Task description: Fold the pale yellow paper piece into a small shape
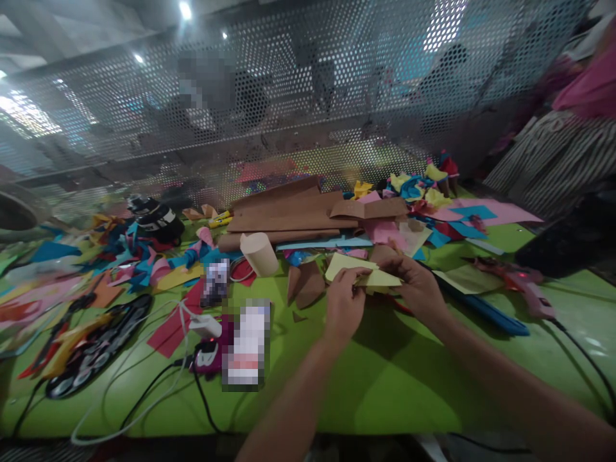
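Observation:
Both my hands meet over the middle of the green table (394, 378). My left hand (342, 304) pinches the near edge of a pale yellow paper piece (359, 269). My right hand (418, 285) grips the same yellow paper from the right, fingers curled round it. Two brown paper cones (305, 285) lie just left of my left hand. A cream paper roll (260, 253) lies further left.
Brown card sheets (289, 215) and coloured paper scraps (409, 192) cover the back of the table. A pink glue gun (522, 289) with a cable lies at the right. Cables (144, 391), a charger and scissors lie at the left. A perforated metal screen (308, 109) stands behind. A person in striped cloth (553, 154) is at the right.

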Motion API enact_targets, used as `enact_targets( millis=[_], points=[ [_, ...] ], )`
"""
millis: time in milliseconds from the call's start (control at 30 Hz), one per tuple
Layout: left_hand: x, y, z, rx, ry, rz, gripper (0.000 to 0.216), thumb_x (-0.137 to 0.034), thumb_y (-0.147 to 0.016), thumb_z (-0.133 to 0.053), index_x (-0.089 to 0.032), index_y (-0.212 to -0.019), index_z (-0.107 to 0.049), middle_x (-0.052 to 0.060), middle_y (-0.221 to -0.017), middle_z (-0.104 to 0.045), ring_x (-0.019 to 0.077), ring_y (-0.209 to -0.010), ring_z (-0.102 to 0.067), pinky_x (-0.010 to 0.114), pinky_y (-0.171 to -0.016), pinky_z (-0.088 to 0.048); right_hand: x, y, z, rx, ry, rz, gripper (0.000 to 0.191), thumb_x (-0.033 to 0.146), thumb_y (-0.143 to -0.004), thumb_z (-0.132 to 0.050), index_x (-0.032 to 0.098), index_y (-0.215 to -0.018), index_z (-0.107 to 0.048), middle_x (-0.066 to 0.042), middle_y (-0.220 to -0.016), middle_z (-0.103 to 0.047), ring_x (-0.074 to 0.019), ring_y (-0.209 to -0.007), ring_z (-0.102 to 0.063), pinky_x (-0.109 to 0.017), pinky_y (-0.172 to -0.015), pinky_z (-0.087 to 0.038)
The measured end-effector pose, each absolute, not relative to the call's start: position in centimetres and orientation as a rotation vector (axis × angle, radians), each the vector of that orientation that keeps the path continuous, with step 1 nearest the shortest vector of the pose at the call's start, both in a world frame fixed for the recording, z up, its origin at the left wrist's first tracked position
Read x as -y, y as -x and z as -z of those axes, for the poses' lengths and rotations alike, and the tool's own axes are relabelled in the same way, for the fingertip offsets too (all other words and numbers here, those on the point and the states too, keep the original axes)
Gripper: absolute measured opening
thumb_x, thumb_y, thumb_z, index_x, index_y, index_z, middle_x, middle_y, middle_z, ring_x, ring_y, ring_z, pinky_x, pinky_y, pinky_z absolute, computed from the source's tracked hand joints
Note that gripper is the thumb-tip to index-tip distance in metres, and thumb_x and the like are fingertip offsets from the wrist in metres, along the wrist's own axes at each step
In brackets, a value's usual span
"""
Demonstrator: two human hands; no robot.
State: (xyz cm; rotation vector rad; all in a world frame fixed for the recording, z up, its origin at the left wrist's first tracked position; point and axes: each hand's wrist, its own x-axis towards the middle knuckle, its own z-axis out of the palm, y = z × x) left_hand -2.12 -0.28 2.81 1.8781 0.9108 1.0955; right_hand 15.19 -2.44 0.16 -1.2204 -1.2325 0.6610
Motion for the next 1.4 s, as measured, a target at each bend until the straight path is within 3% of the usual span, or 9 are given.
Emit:
enact_targets(
  millis=[400,700,1000,1300,1400],
  points=[
    [0.5,2.0,-3.1,-0.95,-1.834,-1.043,0.049,0.009,-0.071,-0.042,-0.018,-0.104,-0.066,0.004,-0.105,-0.063,0.0173,-0.104,-0.058,0.029,-0.097,-0.045,3.5,-14.5,-2.5,1.353,1.353,-0.543,0.021,0.028,-0.069,-0.065,0.019,-0.086,-0.072,-0.006,-0.082,-0.07,-0.0243,-0.074,-0.066,-0.032,-0.067,-0.054],
    [0.6,1.9,-3.0,-1.063,-1.839,-1.03,0.034,0.007,-0.075,-0.047,-0.015,-0.094,-0.064,0.004,-0.098,-0.065,0.0166,-0.095,-0.06,0.026,-0.085,-0.047,3.5,-13.6,-2.6,1.335,1.367,-0.483,0.019,0.033,-0.069,-0.056,0.019,-0.069,-0.069,-0.005,-0.074,-0.068,-0.0226,-0.07,-0.063,-0.03,-0.062,-0.053],
    [0.8,1.8,-2.7,-1.125,-1.953,-1.066,0.024,0.002,-0.077,-0.055,-0.015,-0.092,-0.062,0.004,-0.095,-0.064,0.0169,-0.09,-0.059,0.025,-0.076,-0.046,3.9,-13.1,-3.1,1.32,1.354,-0.495,0.014,0.032,-0.069,-0.061,0.023,-0.072,-0.071,-0.004,-0.075,-0.069,-0.0247,-0.072,-0.063,-0.032,-0.064,-0.053],
    [0.9,1.9,-2.5,-1.101,-2.01,-1.097,0.026,0.003,-0.075,-0.057,-0.016,-0.092,-0.063,0.004,-0.096,-0.065,0.0174,-0.092,-0.06,0.026,-0.078,-0.049,3.9,-13.4,-2.6,1.338,1.354,-0.501,0.011,0.029,-0.07,-0.062,0.021,-0.074,-0.068,-0.006,-0.079,-0.067,-0.0238,-0.073,-0.061,-0.033,-0.065,-0.052],
    [0.7,2.1,-2.3,-1.091,-2.061,-1.15,0.033,0.003,-0.077,-0.055,-0.018,-0.101,-0.064,0.004,-0.1,-0.066,0.0177,-0.097,-0.061,0.028,-0.086,-0.05,3.8,-13.7,-2.6,1.345,1.312,-0.533,0.016,0.031,-0.072,-0.066,0.022,-0.084,-0.069,-0.005,-0.081,-0.067,-0.0233,-0.073,-0.061,-0.033,-0.067,-0.052]
  ],
)
